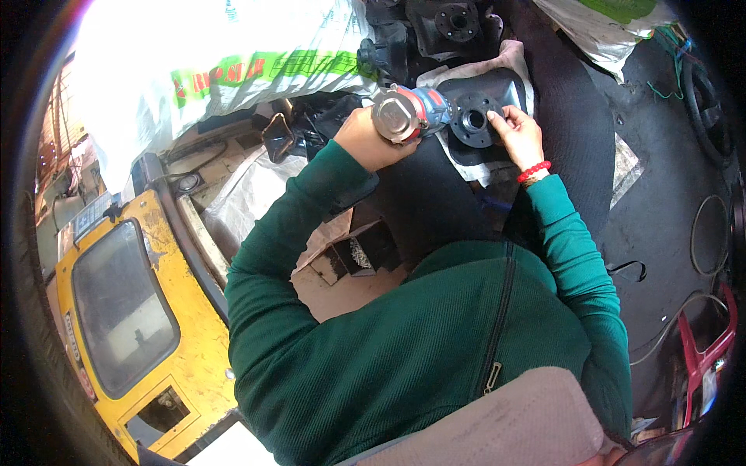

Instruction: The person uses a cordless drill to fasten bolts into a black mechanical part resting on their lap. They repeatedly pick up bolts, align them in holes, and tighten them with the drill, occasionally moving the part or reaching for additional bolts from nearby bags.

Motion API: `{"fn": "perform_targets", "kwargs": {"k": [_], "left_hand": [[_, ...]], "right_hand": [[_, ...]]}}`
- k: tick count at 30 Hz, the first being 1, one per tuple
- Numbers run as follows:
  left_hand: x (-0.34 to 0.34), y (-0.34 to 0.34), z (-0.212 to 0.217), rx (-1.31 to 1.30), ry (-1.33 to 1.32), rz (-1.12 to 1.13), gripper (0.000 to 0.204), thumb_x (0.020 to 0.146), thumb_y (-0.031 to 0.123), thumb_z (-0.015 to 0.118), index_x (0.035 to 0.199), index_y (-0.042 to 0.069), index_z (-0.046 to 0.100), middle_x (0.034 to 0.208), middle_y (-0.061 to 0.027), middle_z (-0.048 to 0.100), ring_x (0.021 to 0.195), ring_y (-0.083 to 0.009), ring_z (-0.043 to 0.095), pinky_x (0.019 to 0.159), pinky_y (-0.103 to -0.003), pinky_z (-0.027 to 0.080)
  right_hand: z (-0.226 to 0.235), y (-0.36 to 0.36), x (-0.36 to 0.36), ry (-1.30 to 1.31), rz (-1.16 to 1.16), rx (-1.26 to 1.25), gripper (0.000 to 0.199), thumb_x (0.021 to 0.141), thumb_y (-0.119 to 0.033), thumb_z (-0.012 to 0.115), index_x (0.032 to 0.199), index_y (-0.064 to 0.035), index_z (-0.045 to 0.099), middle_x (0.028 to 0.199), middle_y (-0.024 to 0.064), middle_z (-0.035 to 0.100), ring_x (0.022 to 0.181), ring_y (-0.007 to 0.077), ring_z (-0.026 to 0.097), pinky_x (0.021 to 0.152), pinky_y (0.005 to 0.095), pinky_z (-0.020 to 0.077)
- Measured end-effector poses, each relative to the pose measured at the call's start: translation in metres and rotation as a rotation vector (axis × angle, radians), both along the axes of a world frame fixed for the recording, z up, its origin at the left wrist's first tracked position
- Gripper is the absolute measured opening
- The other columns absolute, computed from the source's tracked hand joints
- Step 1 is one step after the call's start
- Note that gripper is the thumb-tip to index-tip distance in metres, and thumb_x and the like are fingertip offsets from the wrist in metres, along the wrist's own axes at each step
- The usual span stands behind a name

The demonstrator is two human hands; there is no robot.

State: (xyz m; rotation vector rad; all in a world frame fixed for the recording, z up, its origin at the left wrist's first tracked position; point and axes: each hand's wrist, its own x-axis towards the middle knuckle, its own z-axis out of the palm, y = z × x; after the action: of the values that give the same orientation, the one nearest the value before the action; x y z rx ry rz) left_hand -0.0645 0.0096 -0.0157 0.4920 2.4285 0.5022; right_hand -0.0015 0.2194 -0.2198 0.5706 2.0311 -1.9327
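My left hand (371, 141) is wrapped around a power tool (401, 113) with a round grey-brown end and a blue and red body. The tool's front points right, toward a black round metal flange (475, 121) with a raised centre hole and small holes around it. Thumb and fingers of my right hand (519, 138) grip the flange's right edge. Under the flange is a black sheet-metal part (505, 85) on a pale cloth (510, 56), over my lap. Whether the tool touches the flange I cannot tell.
Similar black flanged parts (457, 22) lie beyond my hands. A large white sack (233, 46) stands at the far left. To the left is a yellow machine panel (169, 268) with a dark window. At right are a cable (672, 334) and a red frame (703, 349).
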Motion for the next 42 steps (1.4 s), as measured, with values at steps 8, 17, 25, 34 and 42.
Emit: {"fn": "perform_targets", "kwargs": {"k": [8, 17, 25, 34, 42], "left_hand": [[0.006, -0.001, -0.013, 0.092, 0.036, 0.026, 0.044, 0.071, 0.026, 0.078, 0.101, -0.001, 0.060, 0.092, -0.0129, 0.067, 0.083, -0.0207, 0.066, 0.076, -0.032, 0.052], [0.050, -0.008, -0.003, 0.062, 0.150, 0.165, 0.043, 0.069, 0.029, 0.078, 0.099, 0.000, 0.064, 0.094, -0.0175, 0.068, 0.092, -0.0242, 0.067, 0.082, -0.034, 0.052], [0.181, -0.022, -0.029, 0.000, -0.190, 0.107, 0.074, 0.069, 0.016, 0.075, 0.134, 0.009, 0.041, 0.121, -0.0164, 0.055, 0.102, -0.0362, 0.059, 0.086, -0.038, 0.049], [0.118, 0.010, -0.020, 0.345, 0.128, -0.035, 0.044, 0.078, 0.007, 0.066, 0.121, 0.010, 0.058, 0.086, -0.0061, 0.062, 0.068, -0.0169, 0.058, 0.064, -0.029, 0.049], [0.122, 0.065, -0.096, 0.504, 0.463, -0.060, 0.021, 0.078, 0.017, 0.068, 0.094, 0.005, 0.064, 0.092, -0.0095, 0.064, 0.080, -0.0269, 0.063, 0.070, -0.037, 0.052]], "right_hand": [[-0.015, 0.000, 0.004, 0.023, -0.006, 0.012, 0.036, 0.079, -0.036, 0.070, 0.089, -0.0019, 0.064, 0.060, -0.0015, 0.047, 0.057, 0.0062, 0.040, 0.053, 0.0258, 0.0366], [-0.029, -0.003, 0.000, 0.060, -0.027, -0.100, 0.037, 0.080, -0.035, 0.071, 0.097, -0.0022, 0.065, 0.069, -0.0007, 0.056, 0.063, 0.0063, 0.050, 0.057, 0.0245, 0.0453], [0.015, 0.041, 0.042, -0.055, -0.174, -0.836, 0.036, 0.095, -0.018, 0.047, 0.128, -0.0032, 0.049, 0.112, 0.0103, 0.058, 0.100, 0.0185, 0.059, 0.084, 0.0320, 0.0492], [0.072, 0.014, 0.091, -0.281, -0.085, -1.283, 0.045, 0.099, -0.027, 0.036, 0.138, -0.0040, 0.035, 0.140, 0.0126, 0.043, 0.127, 0.0239, 0.044, 0.099, 0.0397, 0.0412], [0.069, -0.002, 0.081, -0.322, -0.246, -1.408, 0.030, 0.099, -0.019, 0.034, 0.123, -0.0008, 0.041, 0.133, 0.0177, 0.049, 0.115, 0.0258, 0.053, 0.095, 0.0378, 0.0460]]}}
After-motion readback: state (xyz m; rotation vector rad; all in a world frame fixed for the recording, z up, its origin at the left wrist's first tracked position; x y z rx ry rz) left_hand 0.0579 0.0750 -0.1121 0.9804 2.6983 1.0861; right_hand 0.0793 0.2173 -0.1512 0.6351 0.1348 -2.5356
